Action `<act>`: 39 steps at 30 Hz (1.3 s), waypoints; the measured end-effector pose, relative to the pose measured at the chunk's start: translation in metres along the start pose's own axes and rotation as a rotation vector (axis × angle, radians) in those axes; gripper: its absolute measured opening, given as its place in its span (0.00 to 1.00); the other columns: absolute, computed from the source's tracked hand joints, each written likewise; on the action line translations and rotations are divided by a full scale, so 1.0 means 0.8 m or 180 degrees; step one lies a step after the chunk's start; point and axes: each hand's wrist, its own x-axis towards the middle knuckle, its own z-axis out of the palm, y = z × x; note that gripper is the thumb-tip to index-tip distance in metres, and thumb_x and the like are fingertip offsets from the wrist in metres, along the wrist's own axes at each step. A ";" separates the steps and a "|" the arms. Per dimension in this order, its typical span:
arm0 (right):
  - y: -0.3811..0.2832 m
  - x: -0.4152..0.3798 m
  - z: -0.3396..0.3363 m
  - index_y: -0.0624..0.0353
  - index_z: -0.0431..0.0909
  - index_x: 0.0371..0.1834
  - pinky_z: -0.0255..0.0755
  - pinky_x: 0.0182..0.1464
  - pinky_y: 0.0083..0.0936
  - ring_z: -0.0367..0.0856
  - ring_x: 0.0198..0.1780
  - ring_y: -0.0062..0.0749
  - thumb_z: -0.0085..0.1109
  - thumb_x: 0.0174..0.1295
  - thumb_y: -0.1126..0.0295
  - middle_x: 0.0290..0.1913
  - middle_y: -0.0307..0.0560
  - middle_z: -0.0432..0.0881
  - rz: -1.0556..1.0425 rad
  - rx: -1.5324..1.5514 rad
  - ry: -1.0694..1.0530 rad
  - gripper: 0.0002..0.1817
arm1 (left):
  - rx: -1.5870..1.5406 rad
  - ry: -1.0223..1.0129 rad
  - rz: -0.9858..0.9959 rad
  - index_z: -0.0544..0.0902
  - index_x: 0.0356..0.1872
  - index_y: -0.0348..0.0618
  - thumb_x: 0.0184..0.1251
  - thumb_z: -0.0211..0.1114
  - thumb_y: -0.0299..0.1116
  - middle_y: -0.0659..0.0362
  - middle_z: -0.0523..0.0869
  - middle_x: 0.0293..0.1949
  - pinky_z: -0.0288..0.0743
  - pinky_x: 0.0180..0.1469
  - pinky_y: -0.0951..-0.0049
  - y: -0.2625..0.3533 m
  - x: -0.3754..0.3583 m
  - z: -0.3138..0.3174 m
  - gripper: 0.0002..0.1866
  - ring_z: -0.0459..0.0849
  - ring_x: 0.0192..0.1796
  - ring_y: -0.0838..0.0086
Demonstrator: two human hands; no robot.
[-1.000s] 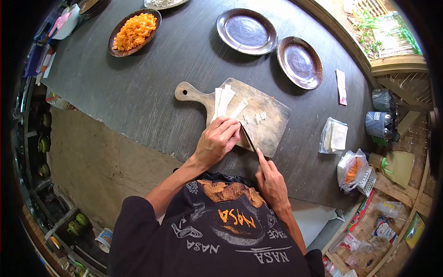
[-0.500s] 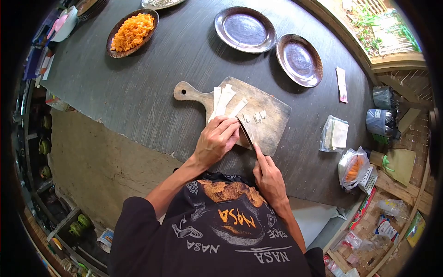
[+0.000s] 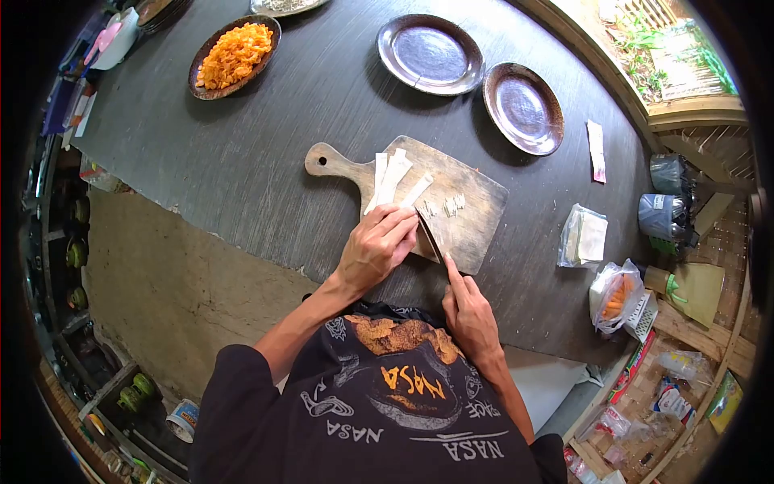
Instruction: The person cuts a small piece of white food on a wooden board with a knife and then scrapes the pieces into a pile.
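Note:
A wooden cutting board (image 3: 468,177) with a handle lies at the table's near edge. My left hand (image 3: 377,248) is closed, its bunched fingertips pressing pale flat strips (image 3: 393,179) onto the board; their lower ends are hidden under the fingers. In my right hand (image 3: 470,316) is a knife (image 3: 432,235) with a dark blade, its handle mostly covered by my grip. The blade's tip end is right beside my left fingertips. Thin cut slivers (image 3: 454,205) lie in small piles on the board, right of the strips.
Two brown plates, one round (image 3: 430,55) and one smaller (image 3: 524,109), stand beyond the board. An oval dish of orange shreds (image 3: 235,56) is at the far left. On the right are a plastic packet of pale sheets (image 3: 583,235), a bag of carrots (image 3: 617,297) and a narrow wrapper (image 3: 596,152).
The knife blade has shifted slightly at my left fingertips. Both hands stay nearly in place, and the whole view has moved a little.

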 end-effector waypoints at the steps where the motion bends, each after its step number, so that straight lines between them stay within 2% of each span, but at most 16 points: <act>1: -0.001 0.002 0.000 0.55 0.63 0.86 0.82 0.39 0.45 0.82 0.33 0.51 0.57 0.75 0.75 0.40 0.53 0.76 0.0020 0.0008 -0.0006 0.35 | -0.0010 0.0006 -0.0014 0.90 0.49 0.36 0.60 0.77 0.22 0.56 0.93 0.51 0.85 0.60 0.63 0.000 0.000 0.001 0.15 0.89 0.56 0.62; 7: 0.000 -0.009 -0.005 0.55 0.62 0.86 0.82 0.39 0.47 0.82 0.33 0.52 0.57 0.75 0.75 0.40 0.53 0.76 0.0198 -0.0174 -0.0190 0.36 | 0.0045 -0.0061 -0.0032 0.90 0.49 0.35 0.60 0.77 0.22 0.55 0.92 0.52 0.84 0.61 0.62 0.002 0.000 -0.003 0.15 0.88 0.57 0.62; 16: 0.005 -0.005 -0.001 0.55 0.63 0.86 0.82 0.39 0.46 0.82 0.33 0.51 0.57 0.74 0.75 0.39 0.53 0.75 -0.0030 -0.0011 -0.0006 0.36 | -0.0013 -0.0057 0.0018 0.90 0.50 0.34 0.61 0.76 0.22 0.55 0.92 0.53 0.84 0.62 0.62 -0.001 -0.001 -0.001 0.15 0.88 0.58 0.61; 28: 0.004 -0.013 -0.007 0.55 0.63 0.86 0.82 0.40 0.46 0.82 0.33 0.50 0.57 0.74 0.75 0.38 0.53 0.75 0.0128 -0.0158 -0.0169 0.36 | -0.0087 -0.0065 -0.0051 0.90 0.50 0.34 0.61 0.76 0.21 0.55 0.92 0.53 0.84 0.63 0.62 0.000 -0.002 -0.003 0.15 0.88 0.58 0.61; 32: 0.009 -0.017 -0.003 0.55 0.63 0.86 0.82 0.40 0.45 0.82 0.34 0.50 0.57 0.74 0.76 0.38 0.53 0.75 0.0028 -0.0064 -0.0023 0.36 | -0.0125 -0.0109 -0.0047 0.90 0.50 0.35 0.62 0.76 0.22 0.54 0.92 0.53 0.83 0.63 0.62 -0.003 -0.003 -0.001 0.15 0.88 0.58 0.61; 35: 0.002 -0.007 -0.003 0.55 0.63 0.86 0.82 0.40 0.44 0.83 0.35 0.50 0.57 0.74 0.76 0.39 0.53 0.76 0.0022 -0.0002 0.0005 0.36 | -0.0102 -0.0110 0.0017 0.90 0.50 0.35 0.62 0.76 0.22 0.55 0.92 0.53 0.83 0.63 0.62 -0.003 -0.003 -0.003 0.15 0.88 0.58 0.61; 37: -0.004 -0.002 -0.003 0.57 0.65 0.85 0.78 0.46 0.47 0.80 0.38 0.53 0.54 0.75 0.80 0.39 0.58 0.76 0.0172 0.0210 -0.0090 0.34 | -0.0102 -0.0109 0.0011 0.90 0.51 0.35 0.62 0.76 0.22 0.55 0.92 0.53 0.83 0.63 0.61 -0.003 -0.003 -0.002 0.15 0.88 0.58 0.61; 39: 0.000 0.000 0.002 0.56 0.64 0.86 0.80 0.44 0.46 0.82 0.36 0.52 0.56 0.74 0.78 0.39 0.56 0.76 0.0081 0.0124 -0.0043 0.35 | -0.0097 -0.0101 -0.0012 0.90 0.51 0.35 0.62 0.76 0.22 0.55 0.92 0.53 0.83 0.63 0.61 -0.004 -0.003 -0.002 0.15 0.88 0.58 0.61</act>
